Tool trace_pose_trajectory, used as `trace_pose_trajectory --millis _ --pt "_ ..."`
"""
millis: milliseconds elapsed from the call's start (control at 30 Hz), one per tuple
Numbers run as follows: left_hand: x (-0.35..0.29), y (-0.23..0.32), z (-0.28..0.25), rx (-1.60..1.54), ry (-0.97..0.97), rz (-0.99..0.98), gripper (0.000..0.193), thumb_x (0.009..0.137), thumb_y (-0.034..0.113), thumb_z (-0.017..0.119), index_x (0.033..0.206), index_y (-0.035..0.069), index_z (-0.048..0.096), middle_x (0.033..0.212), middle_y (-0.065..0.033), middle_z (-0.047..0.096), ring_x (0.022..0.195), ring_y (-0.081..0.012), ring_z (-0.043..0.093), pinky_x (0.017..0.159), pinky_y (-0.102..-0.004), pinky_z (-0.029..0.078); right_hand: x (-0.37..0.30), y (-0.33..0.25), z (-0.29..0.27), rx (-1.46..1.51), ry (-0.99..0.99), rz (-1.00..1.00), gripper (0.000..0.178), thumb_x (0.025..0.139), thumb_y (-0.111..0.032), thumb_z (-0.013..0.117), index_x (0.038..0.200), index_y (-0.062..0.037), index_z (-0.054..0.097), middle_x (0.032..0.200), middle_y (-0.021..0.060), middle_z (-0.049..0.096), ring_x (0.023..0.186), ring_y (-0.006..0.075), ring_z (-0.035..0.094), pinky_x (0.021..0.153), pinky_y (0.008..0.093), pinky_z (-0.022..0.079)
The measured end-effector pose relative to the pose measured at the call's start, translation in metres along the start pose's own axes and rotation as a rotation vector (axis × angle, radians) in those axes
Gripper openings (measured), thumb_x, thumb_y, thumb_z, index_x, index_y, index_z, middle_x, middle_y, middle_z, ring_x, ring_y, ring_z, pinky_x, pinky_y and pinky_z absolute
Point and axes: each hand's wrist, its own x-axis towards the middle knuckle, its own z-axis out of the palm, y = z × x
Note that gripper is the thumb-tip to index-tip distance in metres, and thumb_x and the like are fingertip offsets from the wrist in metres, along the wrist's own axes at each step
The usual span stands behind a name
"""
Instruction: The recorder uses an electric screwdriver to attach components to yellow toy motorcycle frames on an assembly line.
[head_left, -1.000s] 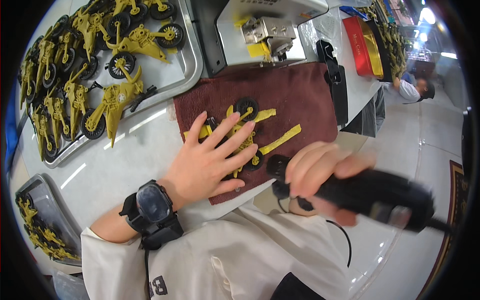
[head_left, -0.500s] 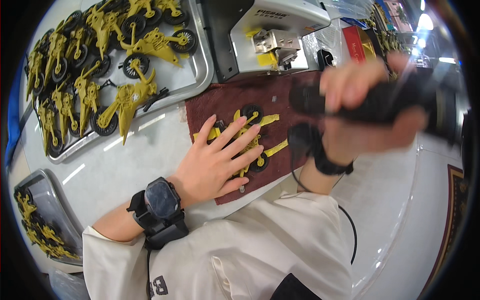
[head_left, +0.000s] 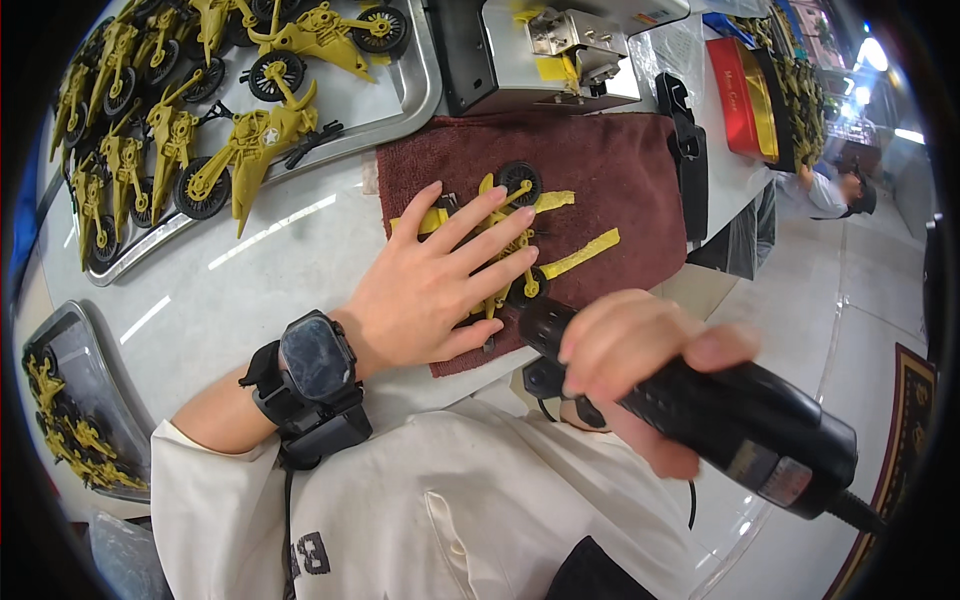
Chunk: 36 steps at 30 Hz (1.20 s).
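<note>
My left hand [head_left: 430, 280] lies with fingers spread over a yellow toy motorcycle [head_left: 513, 232] with black wheels, pressing it to a maroon towel [head_left: 620, 170]. Part of the toy is hidden under the fingers. Yellow strips [head_left: 582, 254] stick out from its right side. My right hand [head_left: 640, 365], slightly blurred, is wrapped round a thick black corded power tool [head_left: 750, 425]; its exact kind does not show. The tool's front end is close to the toy's lower wheel, and its cord trails off at the lower right.
A metal tray [head_left: 405, 115] of several yellow toy motorcycles stands at the far left, a smaller tray [head_left: 100, 370] at the near left. Behind the towel is a grey machine [head_left: 560, 50]. A black holder [head_left: 685, 150] and red box [head_left: 738, 100] stand right. Another person [head_left: 825, 195] is beyond.
My right hand has swung the black tool down and toward me from the upper right, its front end now near the toy. My left hand still rests on the toy.
</note>
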Motion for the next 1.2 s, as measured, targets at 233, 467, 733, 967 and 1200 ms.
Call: trace_pose_trajectory --millis 233,467,733,967,1200 --pt "-0.011 -0.009 0.000 0.010 0.041 -0.008 0.069 0.067 0.035 0.066 0.130 0.015 0.048 0.145 -0.0084 0.035 0.135 -0.0305 0.028 0.102 -0.0560 0.021 0.008 0.019 0.008 0.073 -0.092 0.039 0.060 0.084 -0.044 0.064 0.113 -0.0028 0.031 0.074 0.0120 0.059 0.055 0.0221 0.058 0.050 0.0356 0.050" --pt "-0.009 0.003 0.006 -0.053 0.228 0.078 0.063 0.065 0.038 0.073 0.119 0.011 0.054 0.140 -0.0120 0.035 0.131 -0.0464 0.023 0.099 -0.0620 0.025 -0.002 -0.024 0.013 -0.017 0.247 -0.076 0.054 0.085 -0.050 0.054 0.113 -0.0056 0.043 0.065 0.0073 0.051 0.047 0.0179 0.045 0.049 0.0333 0.038" --pt "-0.044 0.027 -0.045 0.022 0.293 -0.103 0.069 0.058 0.031 0.072 0.119 0.005 0.050 0.126 -0.0138 0.046 0.119 -0.0395 0.038 0.088 -0.0453 0.032 -0.003 0.004 -0.043 -0.212 0.975 0.144 0.049 0.090 -0.039 0.049 0.116 0.0014 0.041 0.068 0.0052 0.046 0.058 0.0166 0.044 0.065 0.0328 0.039" --pt "-0.276 0.024 -0.150 0.890 0.865 -1.051 0.048 0.067 0.007 0.062 0.115 0.004 0.057 0.127 -0.0164 0.053 0.114 -0.0334 0.050 0.098 -0.0403 0.036 -0.020 0.011 -0.053 0.029 0.735 0.162 0.044 0.090 -0.036 0.050 0.117 -0.0025 0.042 0.076 0.0083 0.052 0.062 0.0166 0.049 0.073 0.0334 0.039" --pt "-0.183 0.016 -0.161 0.869 0.778 -0.716 0.060 0.076 0.013 0.063 0.131 0.001 0.044 0.141 -0.0220 0.035 0.133 -0.0403 0.025 0.108 -0.0487 0.018 -0.014 0.006 -0.041 -0.053 0.794 0.136 0.050 0.087 -0.042 0.055 0.115 -0.0034 0.042 0.065 0.0051 0.044 0.053 0.0163 0.045 0.061 0.0317 0.038"
